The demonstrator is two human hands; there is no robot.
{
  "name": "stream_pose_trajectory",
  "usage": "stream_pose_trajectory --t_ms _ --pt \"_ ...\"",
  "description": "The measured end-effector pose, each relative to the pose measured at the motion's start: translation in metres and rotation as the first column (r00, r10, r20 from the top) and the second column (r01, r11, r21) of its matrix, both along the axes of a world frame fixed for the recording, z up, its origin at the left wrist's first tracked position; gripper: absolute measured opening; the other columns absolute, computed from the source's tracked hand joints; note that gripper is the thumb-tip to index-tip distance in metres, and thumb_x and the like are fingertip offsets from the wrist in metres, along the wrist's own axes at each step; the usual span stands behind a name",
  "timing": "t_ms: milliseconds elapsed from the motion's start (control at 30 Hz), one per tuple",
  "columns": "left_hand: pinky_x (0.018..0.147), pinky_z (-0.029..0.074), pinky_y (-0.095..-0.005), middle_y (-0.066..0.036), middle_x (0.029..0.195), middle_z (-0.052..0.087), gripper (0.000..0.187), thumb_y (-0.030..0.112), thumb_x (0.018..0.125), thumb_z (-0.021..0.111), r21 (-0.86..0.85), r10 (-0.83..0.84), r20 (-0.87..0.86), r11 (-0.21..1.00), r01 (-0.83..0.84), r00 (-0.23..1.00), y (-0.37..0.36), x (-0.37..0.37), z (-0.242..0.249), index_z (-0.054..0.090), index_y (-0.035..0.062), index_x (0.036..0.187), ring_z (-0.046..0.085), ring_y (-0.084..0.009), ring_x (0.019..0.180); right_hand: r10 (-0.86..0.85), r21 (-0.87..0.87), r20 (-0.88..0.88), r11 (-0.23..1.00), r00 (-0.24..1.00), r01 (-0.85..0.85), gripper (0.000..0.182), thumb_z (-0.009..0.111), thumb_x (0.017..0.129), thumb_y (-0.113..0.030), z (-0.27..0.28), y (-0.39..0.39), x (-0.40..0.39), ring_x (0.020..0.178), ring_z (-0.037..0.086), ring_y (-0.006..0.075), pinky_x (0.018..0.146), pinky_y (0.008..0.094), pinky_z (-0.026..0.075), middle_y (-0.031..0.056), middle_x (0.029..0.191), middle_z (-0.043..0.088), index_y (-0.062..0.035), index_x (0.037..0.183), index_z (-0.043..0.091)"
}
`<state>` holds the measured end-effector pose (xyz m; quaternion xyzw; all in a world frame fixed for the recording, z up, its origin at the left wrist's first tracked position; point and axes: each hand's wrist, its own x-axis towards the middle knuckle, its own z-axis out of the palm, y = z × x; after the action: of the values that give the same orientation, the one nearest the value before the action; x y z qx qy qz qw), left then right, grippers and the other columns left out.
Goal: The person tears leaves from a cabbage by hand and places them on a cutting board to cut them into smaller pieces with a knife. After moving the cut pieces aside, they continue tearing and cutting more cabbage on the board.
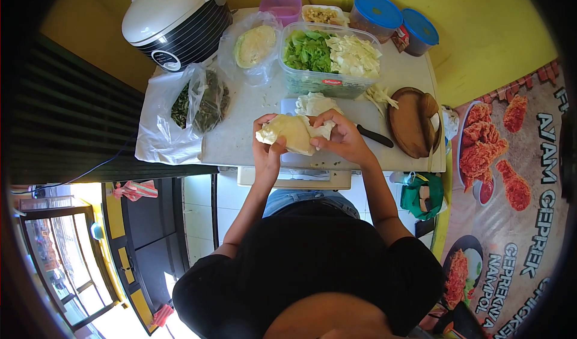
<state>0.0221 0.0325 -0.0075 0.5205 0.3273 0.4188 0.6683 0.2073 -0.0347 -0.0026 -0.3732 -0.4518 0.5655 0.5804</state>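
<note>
A pale piece of cabbage (pixel 290 133) is held up over the front of the table. My left hand (pixel 268 143) grips its left side, thumb on top. My right hand (pixel 341 137) pinches a loose leaf (pixel 324 128) at the cabbage's right side. Behind the hands, cut cabbage (pixel 317 104) lies on a white cutting board (pixel 288 106). A knife with a black handle (pixel 375 136) lies to the right, its blade partly hidden by my right hand. Farther back, a clear container (pixel 327 86) holds green leaves (pixel 308 50) and chopped cabbage (pixel 353 55).
A rice cooker (pixel 174 20), bagged greens (pixel 207 101) and a bagged cabbage (pixel 255 46) are at the left. Blue-lidded tubs (pixel 377 15), a purple box (pixel 281 8) and a food tray (pixel 324 15) stand behind. Brown wooden plates (pixel 412 122) sit right, near cabbage scraps (pixel 380 96).
</note>
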Motion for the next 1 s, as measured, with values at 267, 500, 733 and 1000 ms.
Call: stream_pose_trajectory --t_ms 267,500,733,1000 --pt "0.091 0.044 -0.0298 -0.010 0.112 0.052 0.057 0.012 0.078 0.061 -0.012 -0.012 0.112 1.000 0.014 0.994 -0.001 -0.010 0.000 0.036 0.0064 0.129 0.053 -0.0173 0.101 -0.288 0.284 0.168 0.930 0.943 0.234 0.043 0.048 0.088 0.007 -0.009 -0.002 -0.027 0.114 0.051 0.0147 0.096 0.0293 0.041 0.0099 0.124 0.053 -0.0024 0.130 0.047" --pt "0.095 0.042 -0.0354 -0.014 0.115 0.049 0.074 0.005 0.068 0.066 0.372 -0.131 0.064 0.923 0.099 0.989 -0.017 -0.006 -0.009 0.030 0.0064 0.132 0.049 -0.0222 0.109 -0.406 0.108 0.050 0.911 0.913 0.399 0.036 0.056 0.093 -0.022 -0.011 -0.003 -0.050 0.106 0.054 0.0185 0.095 0.0305 0.040 0.0097 0.117 0.056 -0.0013 0.122 0.053" --pt "0.095 0.042 -0.0370 -0.014 0.114 0.048 0.078 0.009 0.068 0.066 0.337 -0.162 0.001 0.929 0.152 0.987 -0.008 -0.012 0.001 0.027 0.0064 0.135 0.049 -0.0237 0.108 -0.342 0.142 0.269 0.939 0.900 0.314 0.036 0.052 0.098 -0.033 -0.021 -0.005 -0.038 0.088 0.056 0.0130 0.079 0.0266 0.044 0.0088 0.093 0.061 0.0014 0.102 0.062" --pt "0.096 0.042 -0.0355 -0.011 0.114 0.045 0.074 0.005 0.068 0.064 0.346 -0.123 -0.006 0.931 0.118 0.992 -0.019 -0.006 -0.003 0.030 0.0068 0.134 0.048 -0.0213 0.109 -0.606 0.216 0.364 0.794 0.707 0.569 0.043 0.048 0.101 -0.031 -0.024 0.001 -0.046 0.057 0.053 0.0104 0.058 0.0261 0.045 0.0050 0.062 0.058 0.0029 0.085 0.068"
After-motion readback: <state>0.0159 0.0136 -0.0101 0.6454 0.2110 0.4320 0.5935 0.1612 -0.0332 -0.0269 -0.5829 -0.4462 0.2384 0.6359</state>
